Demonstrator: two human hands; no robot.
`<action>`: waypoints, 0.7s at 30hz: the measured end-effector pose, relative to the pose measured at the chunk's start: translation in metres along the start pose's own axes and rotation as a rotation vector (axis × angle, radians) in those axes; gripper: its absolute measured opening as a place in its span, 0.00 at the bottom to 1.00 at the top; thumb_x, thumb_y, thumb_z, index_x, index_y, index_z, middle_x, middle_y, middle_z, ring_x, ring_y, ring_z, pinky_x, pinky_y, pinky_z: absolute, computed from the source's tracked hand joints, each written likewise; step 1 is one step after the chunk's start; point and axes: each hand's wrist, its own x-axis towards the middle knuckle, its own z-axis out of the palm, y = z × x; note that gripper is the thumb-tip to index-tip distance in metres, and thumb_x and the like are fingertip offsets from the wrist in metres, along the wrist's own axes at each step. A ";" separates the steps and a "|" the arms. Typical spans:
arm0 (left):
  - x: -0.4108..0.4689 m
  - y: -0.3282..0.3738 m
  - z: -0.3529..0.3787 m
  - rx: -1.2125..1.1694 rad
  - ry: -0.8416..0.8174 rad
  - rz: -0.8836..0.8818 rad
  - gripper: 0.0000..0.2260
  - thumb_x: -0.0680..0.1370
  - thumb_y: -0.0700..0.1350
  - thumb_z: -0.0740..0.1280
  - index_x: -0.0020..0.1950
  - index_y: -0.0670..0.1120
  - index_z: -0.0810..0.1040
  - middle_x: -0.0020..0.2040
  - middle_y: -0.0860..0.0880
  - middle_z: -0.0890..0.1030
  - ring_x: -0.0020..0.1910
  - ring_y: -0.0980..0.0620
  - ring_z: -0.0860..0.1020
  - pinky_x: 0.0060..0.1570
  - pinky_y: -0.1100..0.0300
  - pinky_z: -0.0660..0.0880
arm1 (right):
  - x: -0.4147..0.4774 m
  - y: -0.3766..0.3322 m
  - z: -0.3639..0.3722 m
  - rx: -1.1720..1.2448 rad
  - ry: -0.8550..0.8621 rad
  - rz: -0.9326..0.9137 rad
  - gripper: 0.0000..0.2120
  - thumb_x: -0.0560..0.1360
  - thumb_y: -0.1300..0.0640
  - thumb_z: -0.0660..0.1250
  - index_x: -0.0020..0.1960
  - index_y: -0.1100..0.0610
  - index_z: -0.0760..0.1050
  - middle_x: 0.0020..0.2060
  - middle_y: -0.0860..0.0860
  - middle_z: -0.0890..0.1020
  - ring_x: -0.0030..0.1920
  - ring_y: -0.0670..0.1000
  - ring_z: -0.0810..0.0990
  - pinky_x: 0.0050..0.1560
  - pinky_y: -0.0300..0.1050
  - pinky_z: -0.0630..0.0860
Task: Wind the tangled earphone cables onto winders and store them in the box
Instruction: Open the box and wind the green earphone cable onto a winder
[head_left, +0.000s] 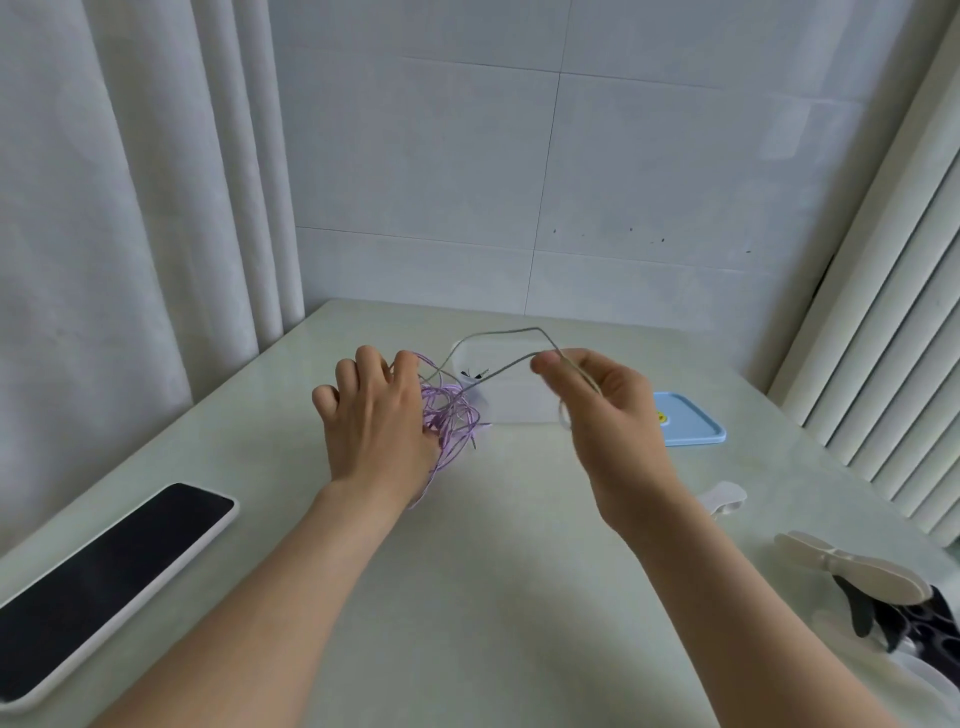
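Nearby lie phone (114, 587), box (519, 405), blue lid (691, 421); left fingers (366, 364) grip purple tangle (452, 415), right fingers (550, 364) pinch grey cable (498, 332).

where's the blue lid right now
In the head view, the blue lid lies flat on the table, right of centre. It is beside the clear box and just beyond the right hand.

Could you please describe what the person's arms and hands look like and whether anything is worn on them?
The left forearm and right forearm are bare, with no sleeves in view. The left hand and right hand show no gloves, rings, watch or bracelet.
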 end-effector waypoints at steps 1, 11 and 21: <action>0.000 0.001 0.000 -0.002 -0.006 0.010 0.28 0.63 0.46 0.81 0.59 0.49 0.76 0.51 0.46 0.69 0.49 0.42 0.69 0.45 0.51 0.58 | -0.001 -0.002 0.001 0.076 0.041 0.022 0.10 0.82 0.55 0.67 0.44 0.58 0.81 0.34 0.47 0.77 0.36 0.46 0.71 0.39 0.35 0.68; -0.003 0.011 0.004 -0.048 -0.060 0.081 0.26 0.65 0.43 0.77 0.62 0.50 0.76 0.52 0.47 0.69 0.51 0.43 0.70 0.46 0.52 0.59 | 0.002 -0.012 -0.001 0.557 0.187 0.197 0.08 0.87 0.55 0.57 0.49 0.54 0.67 0.33 0.54 0.73 0.25 0.51 0.69 0.27 0.42 0.72; 0.003 0.009 -0.010 -0.667 -0.286 0.096 0.22 0.72 0.45 0.57 0.65 0.51 0.75 0.52 0.56 0.70 0.58 0.50 0.68 0.59 0.55 0.61 | 0.007 0.011 -0.012 -0.771 0.150 -0.185 0.08 0.79 0.51 0.62 0.47 0.48 0.80 0.28 0.47 0.76 0.37 0.54 0.75 0.35 0.48 0.67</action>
